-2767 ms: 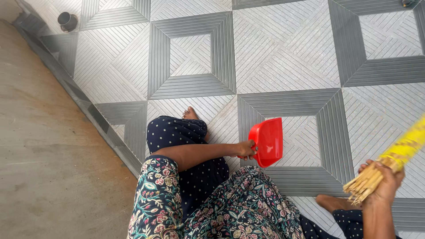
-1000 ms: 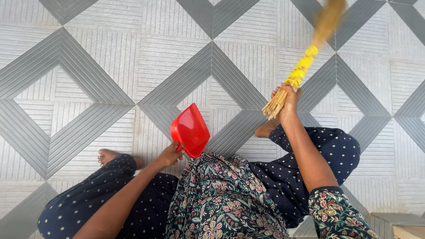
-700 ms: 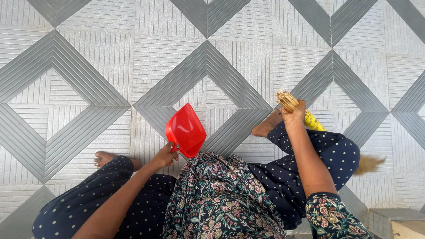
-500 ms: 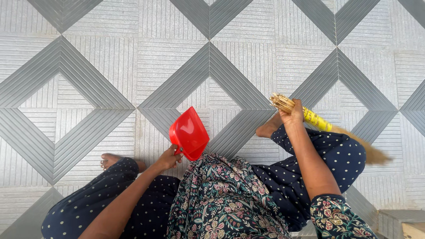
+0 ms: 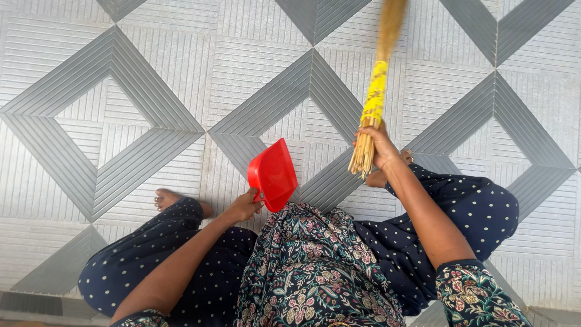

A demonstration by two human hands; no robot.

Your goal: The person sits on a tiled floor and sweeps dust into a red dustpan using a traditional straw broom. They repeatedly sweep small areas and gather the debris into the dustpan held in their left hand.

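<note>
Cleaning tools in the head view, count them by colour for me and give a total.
Red: 1, the dustpan held in the left hand.
Yellow and straw-coloured: 1, the broom gripped by the right hand.
Total: 2 cleaning tools, both above the grey patterned floor tiles.

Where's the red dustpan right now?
In the head view, the red dustpan sits just left of centre, held by its handle in the left hand, over the grey patterned floor tiles, left of the broom.
</note>
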